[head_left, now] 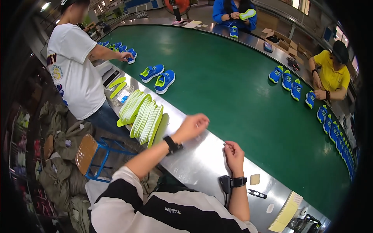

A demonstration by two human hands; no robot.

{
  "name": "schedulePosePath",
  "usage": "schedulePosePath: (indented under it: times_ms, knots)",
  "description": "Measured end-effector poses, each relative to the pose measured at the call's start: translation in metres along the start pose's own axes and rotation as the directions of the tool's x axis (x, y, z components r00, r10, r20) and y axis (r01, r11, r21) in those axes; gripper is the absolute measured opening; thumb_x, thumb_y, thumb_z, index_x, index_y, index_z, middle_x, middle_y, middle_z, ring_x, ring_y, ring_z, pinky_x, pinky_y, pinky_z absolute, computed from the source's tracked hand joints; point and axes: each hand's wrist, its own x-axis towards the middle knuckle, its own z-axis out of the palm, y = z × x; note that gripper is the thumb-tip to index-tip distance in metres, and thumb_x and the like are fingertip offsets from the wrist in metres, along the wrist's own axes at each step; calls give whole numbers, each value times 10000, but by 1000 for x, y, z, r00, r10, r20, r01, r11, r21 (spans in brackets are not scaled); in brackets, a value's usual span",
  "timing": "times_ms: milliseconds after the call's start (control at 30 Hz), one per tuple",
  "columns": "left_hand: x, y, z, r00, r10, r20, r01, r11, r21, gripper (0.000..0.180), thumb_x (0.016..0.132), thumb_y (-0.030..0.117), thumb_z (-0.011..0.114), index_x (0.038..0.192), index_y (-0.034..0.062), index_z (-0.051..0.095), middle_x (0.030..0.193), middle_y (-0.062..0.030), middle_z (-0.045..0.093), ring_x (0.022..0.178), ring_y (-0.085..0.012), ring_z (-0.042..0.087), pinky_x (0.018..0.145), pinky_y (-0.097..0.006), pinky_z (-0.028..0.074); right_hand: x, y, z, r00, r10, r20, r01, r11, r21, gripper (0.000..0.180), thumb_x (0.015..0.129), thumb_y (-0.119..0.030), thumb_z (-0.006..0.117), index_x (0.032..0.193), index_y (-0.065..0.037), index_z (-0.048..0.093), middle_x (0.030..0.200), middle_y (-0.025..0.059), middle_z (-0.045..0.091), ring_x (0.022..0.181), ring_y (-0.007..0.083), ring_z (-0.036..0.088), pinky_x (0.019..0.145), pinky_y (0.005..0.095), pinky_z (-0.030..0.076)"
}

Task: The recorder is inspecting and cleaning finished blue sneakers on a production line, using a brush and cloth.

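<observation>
My left hand hovers over the steel table edge by the green belt, slightly blurred, its fingers curled closed; whatever they hold, if anything, does not show. To its left lie two bundles of white cord wound on lime-green insole-shaped pieces. My right hand is raised near the belt's edge, thumb and fingers pinched together. A tiny dark tip shows at the fingertips, too small to name. Close to my right wrist are a beige square block and small black thread snips on the steel.
Two blue-and-lime shoes stand on the green belt ahead. More shoes line its right side. One person reaches over the belt at left; others in blue and yellow handle shoes. A wooden stool stands behind left.
</observation>
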Motion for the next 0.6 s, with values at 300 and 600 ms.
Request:
schedulePosePath:
  times_ms: [300,600]
  knots:
    - [150,-75,-227,906,-246,-345,421,431,798,866,594,445,830,1325,152,472,1251,-196,555,1174,-373,536,976,-447,458,-5,-16,2,999,45,25,-43,997,-67,215,892,-71,626,1080,29,650,829,18,652,725,53,567,669,196,481]
    - [165,-156,-270,789,-558,-255,497,337,800,1266,488,637,813,1507,192,210,1443,-183,425,1318,-346,430,1081,-419,360,2,-9,0,995,86,49,-81,992,-92,188,908,-68,607,1067,27,644,909,56,689,758,74,611,716,216,508]
